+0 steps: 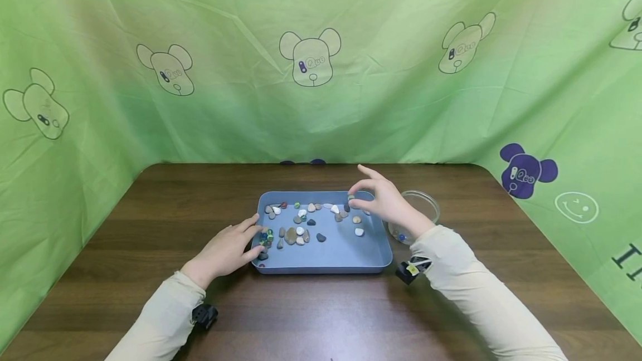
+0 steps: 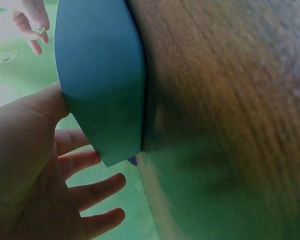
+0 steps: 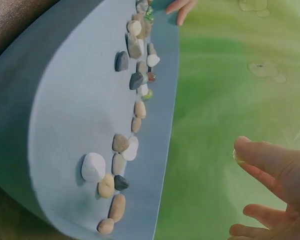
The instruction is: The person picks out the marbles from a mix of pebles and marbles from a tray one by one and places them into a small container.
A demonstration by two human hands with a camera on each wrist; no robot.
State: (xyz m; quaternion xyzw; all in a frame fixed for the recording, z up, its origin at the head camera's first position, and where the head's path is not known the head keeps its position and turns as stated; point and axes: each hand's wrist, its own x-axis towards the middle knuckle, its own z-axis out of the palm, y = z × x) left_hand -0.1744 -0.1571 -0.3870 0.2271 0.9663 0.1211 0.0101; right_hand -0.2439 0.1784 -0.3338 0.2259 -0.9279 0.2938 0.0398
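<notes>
Between thumb and index finger, my right hand [image 1: 383, 199] pinches a small glass marble [image 3: 236, 156] above the far right part of the blue tray [image 1: 346, 252]. Its other fingers are spread, and the marble is mostly covered by the fingertips. My left hand [image 1: 223, 250] rests at the tray's left edge, fingers spread and fairly straight, thumb and some fingertips touching the rim. Near those fingertips lies a cluster of green and blue marbles [image 1: 270, 235]. Several pebbles, such as a white stone [image 3: 93, 167] and a large brown stone [image 1: 291, 235], lie about the tray floor.
A clear round glass container [image 1: 420, 199] stands right of the tray, partly behind my right forearm, with a blue marble [image 1: 402, 237] low inside it. The dark wooden table [image 1: 321, 305] carries everything. A green printed cloth [image 1: 225, 99] hangs behind.
</notes>
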